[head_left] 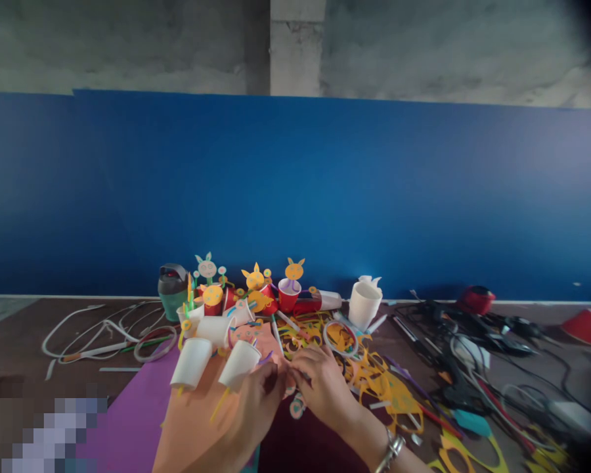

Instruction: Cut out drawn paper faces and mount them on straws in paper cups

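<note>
My left hand (262, 394) and my right hand (320, 384) meet at the front middle, with fingertips pinched close together. Whatever sits between the fingers is too small and too covered to make out. Just under them shows a small pale round paper piece (297, 407) with a drawn mark. Beside my left hand, a white paper cup (239, 366) lies tilted on orange paper (190, 424), a yellow strip sticking out below it. Another white paper cup (191, 363) leans to its left. A purple strip (266, 359) shows just above my left fingers.
Decorated cups with paper animal heads, one a red cup (289, 299), stand at the back. Yellow paper scraps (394, 387) spread to the right, near a white cup (365, 305). Tangled cables (477, 368) and a red object (475, 300) lie far right; purple paper (132, 407) lies left.
</note>
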